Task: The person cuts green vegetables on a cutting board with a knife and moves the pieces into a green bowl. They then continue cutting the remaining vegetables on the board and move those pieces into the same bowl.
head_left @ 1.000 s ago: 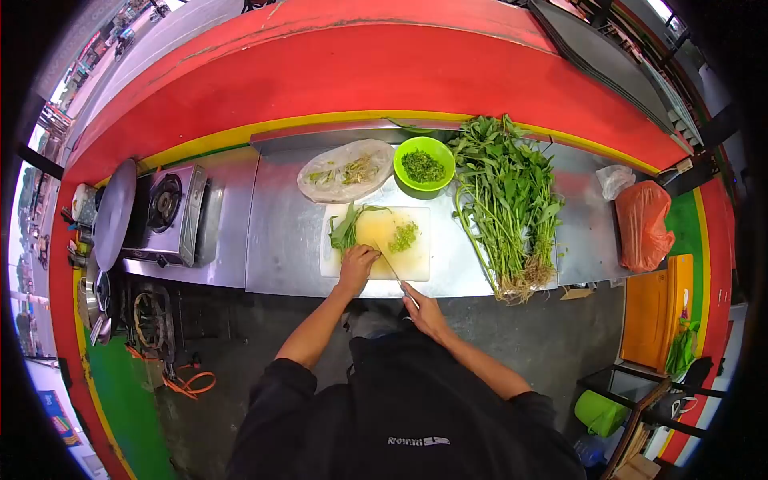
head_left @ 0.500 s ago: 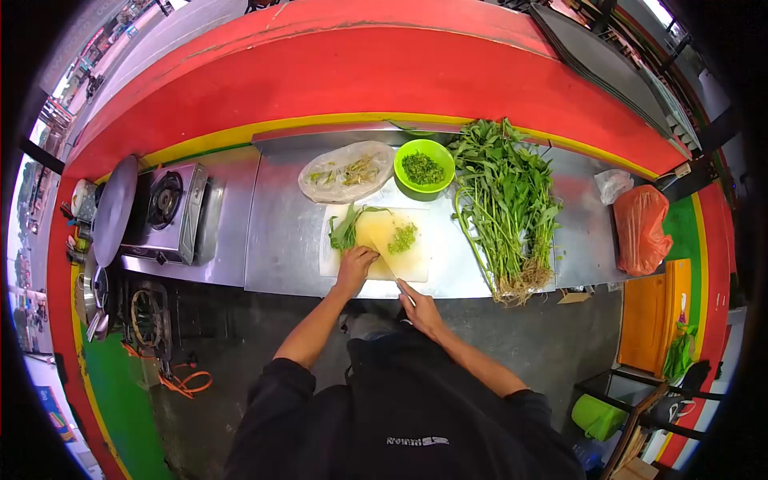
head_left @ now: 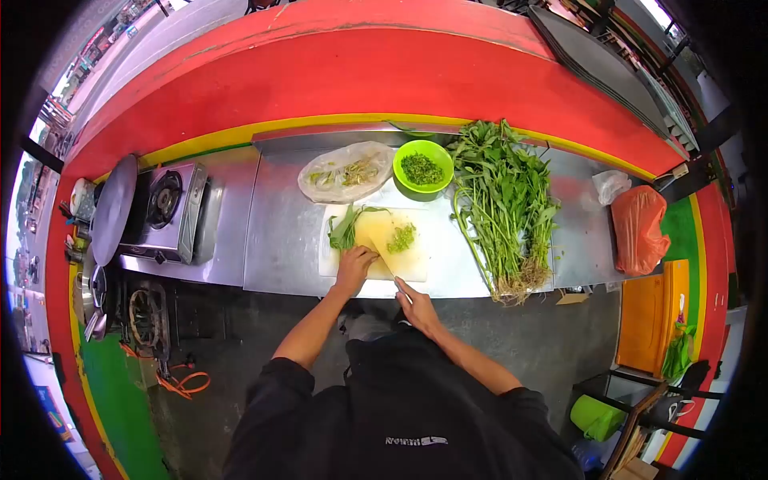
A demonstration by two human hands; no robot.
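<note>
On a pale cutting board [head_left: 414, 265] my left hand [head_left: 354, 268] presses down a bunch of leafy greens [head_left: 343, 232], its fingers curled over the stems. My right hand [head_left: 417, 308] is closed round the handle of a knife [head_left: 386, 262], whose blade points up and left across the board, close to my left fingertips. Just right of the blade lies a small heap of chopped greens [head_left: 402, 238]. Behind the board are a green bowl [head_left: 398, 164] holding finely cut greens and a clear plastic bag [head_left: 323, 190] with plant scraps on it.
A large bundle of rooted greens [head_left: 512, 208] lies right of the board. Farther right are a clear bag [head_left: 611, 186] and a red plastic bag [head_left: 638, 230]. A gas stove [head_left: 166, 200] and a big round lid [head_left: 115, 210] stand at the left. A red wall [head_left: 360, 84] runs behind the counter.
</note>
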